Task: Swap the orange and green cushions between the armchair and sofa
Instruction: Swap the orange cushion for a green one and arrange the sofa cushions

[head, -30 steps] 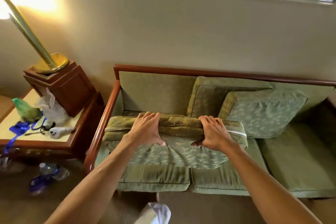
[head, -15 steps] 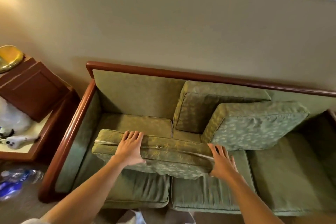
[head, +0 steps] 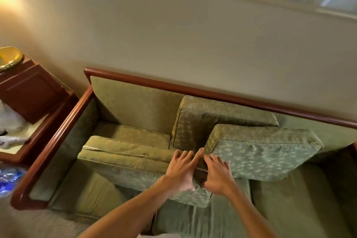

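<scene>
A green patterned cushion (head: 127, 162) lies flat and skewed on the left seat of the green sofa (head: 135, 102). My left hand (head: 182, 170) rests with straight fingers on the cushion's right end. My right hand (head: 218, 174) lies just beside it, fingers spread, touching the lower left corner of a second green cushion (head: 266, 154) that leans tilted in the middle of the sofa. A third green cushion (head: 212, 120) stands behind it against the backrest. No orange cushion or armchair is in view.
The sofa has a dark wooden frame (head: 193, 89) and stands against a beige wall. A wooden side table (head: 29, 102) with a brass lamp base (head: 9, 58) and a white controller (head: 11, 140) is at the left. Blue plastic bottles (head: 9, 177) lie on the carpet.
The cushion has been set down on the left seat. My left hand slid along it to its right end, and both hands now lie close together. The view shifted right.
</scene>
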Tool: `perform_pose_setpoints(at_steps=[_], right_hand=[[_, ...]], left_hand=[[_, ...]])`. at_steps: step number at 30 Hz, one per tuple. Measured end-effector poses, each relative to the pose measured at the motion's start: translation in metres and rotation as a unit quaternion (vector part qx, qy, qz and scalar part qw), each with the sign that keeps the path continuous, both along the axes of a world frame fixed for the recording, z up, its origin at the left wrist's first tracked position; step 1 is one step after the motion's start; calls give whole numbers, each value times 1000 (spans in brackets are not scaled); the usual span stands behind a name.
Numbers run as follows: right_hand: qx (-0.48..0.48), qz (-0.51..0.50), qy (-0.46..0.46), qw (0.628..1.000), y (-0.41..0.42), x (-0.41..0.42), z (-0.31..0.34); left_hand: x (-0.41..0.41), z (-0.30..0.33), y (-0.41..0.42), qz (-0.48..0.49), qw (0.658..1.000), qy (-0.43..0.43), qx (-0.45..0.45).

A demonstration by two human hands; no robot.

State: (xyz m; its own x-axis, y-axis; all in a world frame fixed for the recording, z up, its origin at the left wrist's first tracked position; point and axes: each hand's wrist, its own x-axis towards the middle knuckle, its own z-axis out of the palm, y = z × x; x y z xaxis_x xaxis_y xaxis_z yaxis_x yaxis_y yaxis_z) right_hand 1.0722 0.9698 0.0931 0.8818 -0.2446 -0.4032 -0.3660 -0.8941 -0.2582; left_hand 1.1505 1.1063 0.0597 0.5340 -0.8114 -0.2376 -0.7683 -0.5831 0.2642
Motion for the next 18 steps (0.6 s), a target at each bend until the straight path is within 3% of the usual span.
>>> perform_pose_setpoints(at_steps=[6,10,15,18], right_hand=[[41,32,-211,976,-4,15,100],[72,33,-187,979,25,41,67],[30,-17,-35,999,1,36,24],[-22,-29,-10,999,-1,33,9]], left_hand=[[55,89,29,31,981,70,-177],[90,73,78,71,949,172,-256],[150,44,163,157,941,231,-192],[198,45,200,185,950,251,-11]])
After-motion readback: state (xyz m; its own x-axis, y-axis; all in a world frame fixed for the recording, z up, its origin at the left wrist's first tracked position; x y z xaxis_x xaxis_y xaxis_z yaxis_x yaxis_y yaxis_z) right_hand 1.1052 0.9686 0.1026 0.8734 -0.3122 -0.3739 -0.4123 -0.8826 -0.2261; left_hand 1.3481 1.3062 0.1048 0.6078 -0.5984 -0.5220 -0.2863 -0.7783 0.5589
